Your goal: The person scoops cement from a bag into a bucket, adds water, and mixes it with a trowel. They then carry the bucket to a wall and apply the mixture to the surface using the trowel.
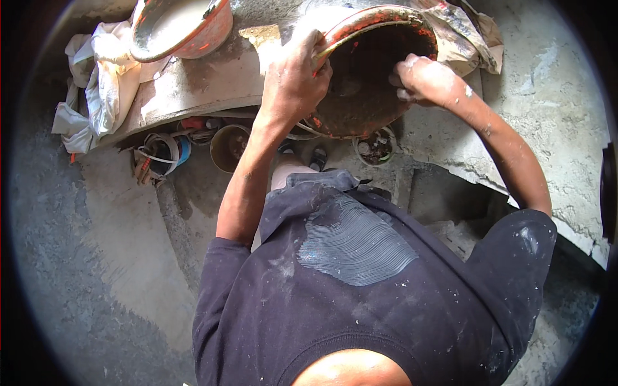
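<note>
Orange bucket [360,71]: left hand [293,77] grips rim, right hand [421,77] inside

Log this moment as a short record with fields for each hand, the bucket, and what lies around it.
left hand: grips the near rim of the tilted bucket
right hand: reaches inside the bucket's mouth, fingers against the inner wall
bucket: orange, caked with grey paste, tipped toward the person on a concrete slab
second bucket: orange, upright on the slab, pale mix inside
cloth: white, crumpled at the slab's left end
small tubs: on the floor under the slab
</note>
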A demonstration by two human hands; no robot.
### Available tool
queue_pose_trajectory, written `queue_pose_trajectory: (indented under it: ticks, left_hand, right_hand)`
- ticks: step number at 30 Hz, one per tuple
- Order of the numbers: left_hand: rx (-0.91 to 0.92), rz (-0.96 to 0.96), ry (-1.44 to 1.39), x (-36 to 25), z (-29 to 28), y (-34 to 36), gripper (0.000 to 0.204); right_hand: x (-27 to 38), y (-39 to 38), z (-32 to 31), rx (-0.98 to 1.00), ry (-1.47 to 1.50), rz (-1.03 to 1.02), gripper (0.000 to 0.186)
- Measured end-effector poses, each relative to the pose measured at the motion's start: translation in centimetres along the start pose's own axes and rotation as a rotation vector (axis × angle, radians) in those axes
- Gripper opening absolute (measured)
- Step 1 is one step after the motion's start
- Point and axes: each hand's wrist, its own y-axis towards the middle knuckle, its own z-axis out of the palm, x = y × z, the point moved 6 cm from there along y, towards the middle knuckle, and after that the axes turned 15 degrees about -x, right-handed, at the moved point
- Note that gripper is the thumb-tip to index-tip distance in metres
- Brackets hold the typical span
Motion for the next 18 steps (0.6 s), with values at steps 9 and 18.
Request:
queue_pose_trajectory:
  ticks: [9,18]
  left_hand:
    - [-0.088,-0.148,0.054,3.2,-1.9,-0.1,0.023]
    - [-0.11,-0.22,0.039,3.9,-2.4,0.4,0.027]
  right_hand:
    - [2.2,-1.2,4.8,0.475,1.362,0.788,0.039]
    - [1.2,-5.0,3.6,0.45,1.767,0.903,0.038]
